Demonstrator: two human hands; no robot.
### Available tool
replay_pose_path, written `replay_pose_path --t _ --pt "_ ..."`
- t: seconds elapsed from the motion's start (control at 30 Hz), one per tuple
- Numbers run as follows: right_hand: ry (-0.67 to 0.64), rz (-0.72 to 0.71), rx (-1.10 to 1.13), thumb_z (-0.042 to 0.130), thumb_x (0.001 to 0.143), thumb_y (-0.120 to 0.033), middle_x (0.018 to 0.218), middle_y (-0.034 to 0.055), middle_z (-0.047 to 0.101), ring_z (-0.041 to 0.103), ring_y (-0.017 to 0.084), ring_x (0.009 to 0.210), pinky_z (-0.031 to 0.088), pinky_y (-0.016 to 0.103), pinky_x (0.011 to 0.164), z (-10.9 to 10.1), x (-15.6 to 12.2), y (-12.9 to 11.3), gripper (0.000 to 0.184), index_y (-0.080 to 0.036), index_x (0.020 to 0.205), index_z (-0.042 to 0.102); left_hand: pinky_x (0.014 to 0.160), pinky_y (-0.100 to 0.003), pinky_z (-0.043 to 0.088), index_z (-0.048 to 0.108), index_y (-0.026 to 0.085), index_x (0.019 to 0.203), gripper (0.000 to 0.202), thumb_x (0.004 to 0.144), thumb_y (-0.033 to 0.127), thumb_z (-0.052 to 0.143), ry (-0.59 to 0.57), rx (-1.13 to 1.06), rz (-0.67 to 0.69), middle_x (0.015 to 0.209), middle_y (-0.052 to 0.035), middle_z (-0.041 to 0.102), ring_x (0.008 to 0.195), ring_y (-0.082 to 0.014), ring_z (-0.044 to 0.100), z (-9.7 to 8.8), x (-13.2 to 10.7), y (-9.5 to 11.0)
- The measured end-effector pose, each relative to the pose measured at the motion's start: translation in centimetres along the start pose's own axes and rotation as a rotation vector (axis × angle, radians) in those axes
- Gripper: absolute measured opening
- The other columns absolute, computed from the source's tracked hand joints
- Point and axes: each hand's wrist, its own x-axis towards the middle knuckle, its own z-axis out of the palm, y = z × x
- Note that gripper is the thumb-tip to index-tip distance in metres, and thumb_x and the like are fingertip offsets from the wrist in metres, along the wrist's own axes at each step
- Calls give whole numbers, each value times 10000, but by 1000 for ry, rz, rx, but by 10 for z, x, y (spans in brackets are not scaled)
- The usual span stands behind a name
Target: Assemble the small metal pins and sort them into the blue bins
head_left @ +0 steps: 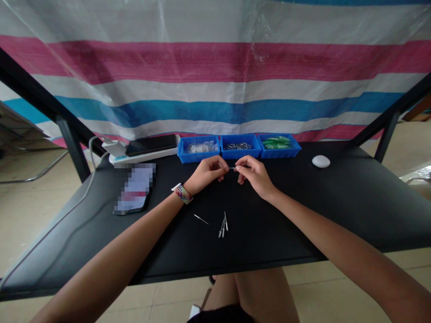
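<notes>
As L hand point(207, 172) pinches pin point(232, 168), R hand point(254, 176) pinches too.

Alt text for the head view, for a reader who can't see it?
The left hand and right hand meet over a black table, pinching a thin metal pin between them. More pins lie loose nearer the person; three blue bins and a phone sit behind.

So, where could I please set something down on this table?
Free: right of the right hand, around the white puck; front edge below the loose pins. Crowded: blue bins at back, power strip and phone left.
</notes>
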Motion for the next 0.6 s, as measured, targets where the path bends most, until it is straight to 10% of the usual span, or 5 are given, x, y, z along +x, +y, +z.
replay_pose_path --t 0.37,0.6 --pt "14 -50 -46 819 822 -450 783 -9 658 627 125 573 525 261 526 0 -1 -1 298 -210 876 652 568 -207 511 602 163 1018 322 848 324 823 -6 -48 26 726 46 609 588 -91 611 1 1 1" --pt "320 -220 -276 771 868 -445 766 3 689 622 145 562 497 279 534 -26 24 -9 246 -219 930 695 540 -218 506 595 153 1088 319 846 270 767 17 -133 -17 730 47 611 564 -96 614 2 2 2"
